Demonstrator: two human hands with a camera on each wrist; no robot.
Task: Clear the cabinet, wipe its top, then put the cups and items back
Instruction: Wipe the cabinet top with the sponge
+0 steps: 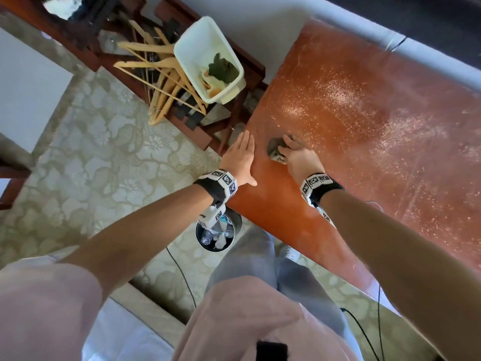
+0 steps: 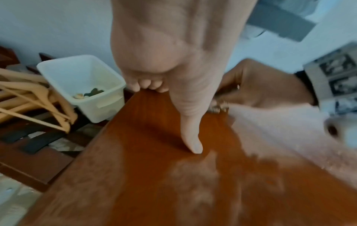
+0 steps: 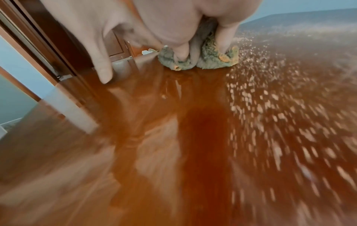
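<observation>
Two bare forearms reached out from the bottom of the head view, each with a marker-printed band at the wrist. One left hand [image 1: 238,158] lay flat along the near left edge of the cabinet top [image 1: 364,142], fingers straight and together, gripping nothing; in the left wrist view its thumb [image 2: 190,133] touched the wood while three fingertips [image 2: 147,84] showed over the end edge. One right hand [image 1: 299,157] sat just beside it on the top, its fingers curled down into a single bunched grey-green cloth [image 3: 210,59] and clutching it against the surface near the left end. A smooth dark strip of wood ran back from the cloth toward the right wrist camera, and pale specks covered the top to the right of that strip and across much of its far part in the head view. No cup stood on the wood.

Left of the cabinet, one white plastic bin [image 1: 208,58] held some green leaves and pale scraps. Beside it lay a loose heap of wooden hangers [image 1: 161,82], too tangled to count, on a dark wooden rack [image 1: 78,29]. One small round waste can [image 1: 217,234] with crumpled bits inside stood on the patterned floor [image 1: 104,157] below the left wrist. Two thin black cables [image 1: 364,332] trailed across the floor near the person's legs.
</observation>
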